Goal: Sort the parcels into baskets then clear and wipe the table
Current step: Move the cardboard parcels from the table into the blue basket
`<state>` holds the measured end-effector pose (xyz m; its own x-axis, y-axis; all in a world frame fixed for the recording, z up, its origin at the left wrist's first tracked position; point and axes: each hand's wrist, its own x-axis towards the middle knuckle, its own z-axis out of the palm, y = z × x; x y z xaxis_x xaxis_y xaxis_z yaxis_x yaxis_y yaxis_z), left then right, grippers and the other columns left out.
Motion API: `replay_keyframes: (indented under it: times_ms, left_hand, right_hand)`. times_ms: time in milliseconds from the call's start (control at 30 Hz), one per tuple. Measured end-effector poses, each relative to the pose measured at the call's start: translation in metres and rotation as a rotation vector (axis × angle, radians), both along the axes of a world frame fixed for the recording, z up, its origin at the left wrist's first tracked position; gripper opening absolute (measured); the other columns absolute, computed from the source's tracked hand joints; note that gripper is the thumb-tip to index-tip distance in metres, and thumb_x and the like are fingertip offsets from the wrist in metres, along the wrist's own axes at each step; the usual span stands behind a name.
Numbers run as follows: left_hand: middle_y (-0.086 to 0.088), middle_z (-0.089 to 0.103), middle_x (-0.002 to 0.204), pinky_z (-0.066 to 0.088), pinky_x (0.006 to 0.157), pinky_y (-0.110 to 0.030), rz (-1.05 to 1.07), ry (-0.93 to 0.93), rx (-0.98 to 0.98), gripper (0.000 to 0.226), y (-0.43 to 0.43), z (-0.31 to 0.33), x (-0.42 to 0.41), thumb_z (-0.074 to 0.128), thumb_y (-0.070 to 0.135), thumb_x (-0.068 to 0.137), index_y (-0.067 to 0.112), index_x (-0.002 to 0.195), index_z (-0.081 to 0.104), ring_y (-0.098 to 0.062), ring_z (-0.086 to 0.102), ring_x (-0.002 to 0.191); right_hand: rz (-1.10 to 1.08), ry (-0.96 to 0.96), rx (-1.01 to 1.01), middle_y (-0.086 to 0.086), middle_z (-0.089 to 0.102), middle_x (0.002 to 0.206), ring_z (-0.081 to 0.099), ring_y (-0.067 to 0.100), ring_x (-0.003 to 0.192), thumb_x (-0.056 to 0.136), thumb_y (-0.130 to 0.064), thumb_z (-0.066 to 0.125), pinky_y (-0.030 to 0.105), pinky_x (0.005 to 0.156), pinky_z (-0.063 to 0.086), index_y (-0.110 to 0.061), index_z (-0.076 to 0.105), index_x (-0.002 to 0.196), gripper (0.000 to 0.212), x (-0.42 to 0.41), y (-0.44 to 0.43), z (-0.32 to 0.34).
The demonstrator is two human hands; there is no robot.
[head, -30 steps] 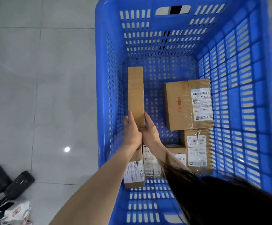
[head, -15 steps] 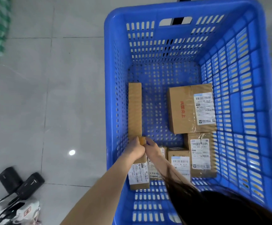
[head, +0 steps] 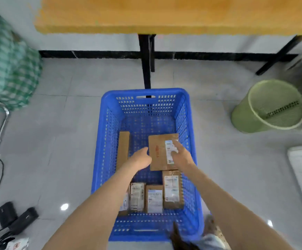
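While both hands hang over the blue basket (head: 108,134), the square parcel (head: 160,154) lies between them: left hand (head: 140,158) at its left edge, loosely curled, holding nothing; right hand (head: 181,156) with fingers (head: 175,147) straight over its label, contact unclear through blur. The long parcel (head: 124,147) sits just left of the left hand, long axis running away from the person. The tabletop (head: 164,15) lies ahead of both hands, beyond the basket's far rim; neither hand looks nearer.
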<state>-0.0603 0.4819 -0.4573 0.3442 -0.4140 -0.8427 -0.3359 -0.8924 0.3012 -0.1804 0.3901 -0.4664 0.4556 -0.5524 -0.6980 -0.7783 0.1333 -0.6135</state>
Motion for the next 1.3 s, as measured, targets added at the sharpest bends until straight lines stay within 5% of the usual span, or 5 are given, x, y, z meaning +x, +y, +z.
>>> replay_keyframes:
  times_ms: [133,300,567,933,1300]
  left_hand:
    - [-0.008,0.009,0.159,0.023,0.113,-0.033,-0.094,-0.172,-0.137,0.061,-0.047,0.091,-0.041,0.039,0.013,0.098,0.012,0.151,0.011,-0.025,0.02,0.144]
    - [-0.005,-0.023,0.156,0.005,0.117,-0.047,-0.254,-0.522,-0.245,0.066,-0.096,0.203,-0.096,0.031,0.037,0.101,0.027,0.15,-0.012,-0.027,-0.014,0.145]
    - [-0.003,-0.027,0.154,-0.007,0.116,-0.045,-0.456,-0.793,-0.477,0.063,-0.163,0.343,-0.155,0.019,0.046,0.101,0.025,0.147,-0.02,-0.023,-0.018,0.145]
    - [-0.003,-0.017,0.157,-0.008,0.116,-0.046,-0.553,-0.787,-0.412,0.059,-0.215,0.404,-0.122,0.015,0.044,0.102,0.023,0.15,-0.011,-0.02,-0.017,0.145]
    - [-0.007,-0.011,0.159,-0.005,0.117,-0.045,-0.465,-0.556,-0.386,0.062,-0.329,0.406,-0.061,0.024,0.04,0.102,0.018,0.152,-0.005,-0.021,-0.013,0.146]
  right_hand:
    - [0.168,-0.053,-0.248,0.011,0.038,0.149,0.046,0.028,0.128,0.095,-0.003,0.04,0.018,0.091,0.034,-0.017,0.026,0.149,0.058,-0.048,-0.066,0.098]
    - [0.404,-0.077,-0.573,0.005,0.011,0.159,0.009,0.023,0.147,0.095,-0.009,0.042,0.029,0.118,0.009,-0.014,0.016,0.152,0.063,-0.113,-0.132,0.218]
    - [0.324,-0.072,-0.701,-0.004,0.005,0.16,0.006,0.019,0.148,0.102,-0.029,0.035,0.036,0.117,0.015,-0.025,0.013,0.152,0.055,-0.199,-0.204,0.354]
    - [0.282,-0.016,-0.634,-0.007,-0.002,0.16,0.016,0.021,0.146,0.102,-0.033,0.032,0.038,0.116,0.023,-0.029,0.008,0.152,0.055,-0.221,-0.246,0.403]
    - [0.293,-0.088,-0.545,0.0,0.006,0.16,0.02,0.022,0.144,0.102,-0.03,0.038,0.035,0.111,0.029,-0.02,0.008,0.153,0.06,-0.108,-0.365,0.435]
